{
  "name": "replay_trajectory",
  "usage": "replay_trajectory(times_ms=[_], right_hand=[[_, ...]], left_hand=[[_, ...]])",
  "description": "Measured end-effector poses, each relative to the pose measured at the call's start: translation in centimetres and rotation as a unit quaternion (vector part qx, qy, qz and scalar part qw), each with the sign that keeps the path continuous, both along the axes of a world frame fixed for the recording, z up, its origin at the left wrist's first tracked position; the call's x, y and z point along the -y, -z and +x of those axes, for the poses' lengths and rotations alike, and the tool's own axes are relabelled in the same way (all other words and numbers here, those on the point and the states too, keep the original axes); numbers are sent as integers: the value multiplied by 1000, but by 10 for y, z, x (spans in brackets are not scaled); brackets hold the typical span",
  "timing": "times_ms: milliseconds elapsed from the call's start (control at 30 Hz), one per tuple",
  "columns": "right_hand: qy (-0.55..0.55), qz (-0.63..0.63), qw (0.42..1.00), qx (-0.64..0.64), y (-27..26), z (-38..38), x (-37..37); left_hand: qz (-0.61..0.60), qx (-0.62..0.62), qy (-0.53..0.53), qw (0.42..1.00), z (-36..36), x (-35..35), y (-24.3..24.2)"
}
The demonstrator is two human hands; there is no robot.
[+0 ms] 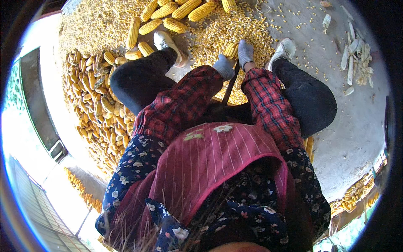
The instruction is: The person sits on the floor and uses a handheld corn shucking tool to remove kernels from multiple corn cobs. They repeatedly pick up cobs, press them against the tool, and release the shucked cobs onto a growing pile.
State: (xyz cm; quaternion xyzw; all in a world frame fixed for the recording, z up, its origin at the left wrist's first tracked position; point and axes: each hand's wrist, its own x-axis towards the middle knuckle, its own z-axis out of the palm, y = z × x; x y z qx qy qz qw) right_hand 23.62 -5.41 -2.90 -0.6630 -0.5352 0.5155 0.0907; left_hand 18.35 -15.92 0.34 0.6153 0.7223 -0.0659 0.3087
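An ear of yellow corn lies between my two gloved hands, at the upper end of a narrow dark bar. My left hand, in a grey-blue knit glove, grips the lower left of the ear. On its right side, my right hand in a matching glove is against the ear; its finger grip is hidden from this angle. The bar slants down between my forearms towards my lap. Beneath the hands spreads a heap of loose corn kernels, between my two shoes.
Several whole ears of corn lie ahead. A large pile of ears is at my left, below a wide spread of kernels. Dry husks and cobs lie on the concrete floor at right, among scattered kernels.
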Motion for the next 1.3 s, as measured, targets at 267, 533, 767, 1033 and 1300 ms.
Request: replay_trajectory(times_ms=[267, 533, 767, 1033, 1300], right_hand=[[97, 26, 984, -146, 17, 0, -3], [159, -153, 968, -119, -5, -5, -6], [118, -201, 954, -187, -2, -4, -4], [118, -155, 972, -130, 9, 0, -2], [175, -195, 947, -188, 78, 6, -17]], left_hand=[[-163, 635, -546, 521, -16, 7, -43], [-60, 378, -547, 745, -18, 0, -35], [12, 58, -309, 949, -7, 12, 21], [-72, 212, -375, 900, 4, -4, -17], [-90, 438, -530, 721, 3, -1, -42]])
